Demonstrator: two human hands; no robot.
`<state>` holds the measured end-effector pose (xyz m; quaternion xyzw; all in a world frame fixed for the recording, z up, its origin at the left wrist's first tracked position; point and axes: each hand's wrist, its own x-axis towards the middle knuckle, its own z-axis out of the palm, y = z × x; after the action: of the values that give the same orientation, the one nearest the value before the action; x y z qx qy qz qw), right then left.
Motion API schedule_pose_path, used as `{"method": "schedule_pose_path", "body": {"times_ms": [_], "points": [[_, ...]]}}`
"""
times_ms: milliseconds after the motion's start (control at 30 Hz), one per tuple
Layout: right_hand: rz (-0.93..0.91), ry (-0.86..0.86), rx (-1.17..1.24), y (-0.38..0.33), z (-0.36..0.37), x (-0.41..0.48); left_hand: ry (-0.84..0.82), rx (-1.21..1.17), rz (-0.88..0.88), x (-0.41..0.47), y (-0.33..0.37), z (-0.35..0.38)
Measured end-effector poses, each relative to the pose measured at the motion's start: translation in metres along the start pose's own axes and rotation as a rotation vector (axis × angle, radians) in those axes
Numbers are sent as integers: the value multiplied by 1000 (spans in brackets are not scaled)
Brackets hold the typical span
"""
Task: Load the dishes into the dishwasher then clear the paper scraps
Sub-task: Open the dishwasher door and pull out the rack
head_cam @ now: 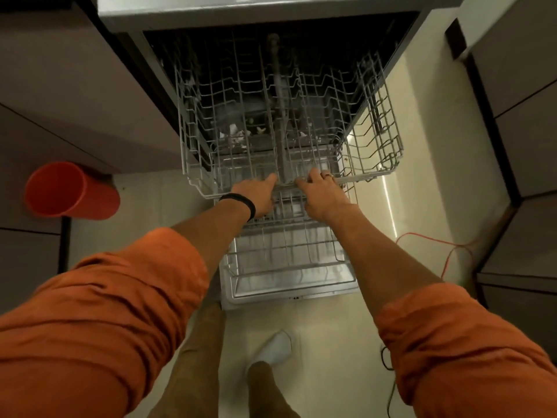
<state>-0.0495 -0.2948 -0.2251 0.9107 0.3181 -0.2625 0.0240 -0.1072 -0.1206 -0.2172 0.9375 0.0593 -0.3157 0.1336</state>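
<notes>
The dishwasher stands open, its door [289,292] folded down flat in front of me. The grey wire upper rack [376,164] is slid partway out, and the lower rack [286,251] lies beneath it over the door. My left hand [256,196] and my right hand [324,194] both grip the front rim of the upper rack, side by side at its middle. White paper scraps [236,135] lie deep inside the tub, seen through the rack wires. No dishes show in either rack.
An orange bin [70,191] stands on the floor at the left, against the cabinets. Cabinet fronts flank the dishwasher on both sides. An orange cable [446,251] and a dark cable [388,366] trail on the floor at the right. My feet are just before the door.
</notes>
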Motion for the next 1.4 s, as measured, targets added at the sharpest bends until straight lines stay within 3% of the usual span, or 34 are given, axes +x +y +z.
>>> {"method": "schedule_pose_path", "body": {"times_ms": [167, 467, 867, 1133, 1400], "points": [[16, 6, 53, -10, 21, -27, 17, 31, 42, -15, -1, 22], [41, -120, 82, -13, 42, -91, -138, -3, 60, -63, 27, 61], [26, -139, 65, -16, 63, -119, -137, 27, 25, -90, 47, 79], [37, -204, 58, -24, 45, -140, -127, 97, 18, -114, 48, 77], [20, -95, 57, -44, -17, -164, 4, 76, 45, -152, 46, 20]]}}
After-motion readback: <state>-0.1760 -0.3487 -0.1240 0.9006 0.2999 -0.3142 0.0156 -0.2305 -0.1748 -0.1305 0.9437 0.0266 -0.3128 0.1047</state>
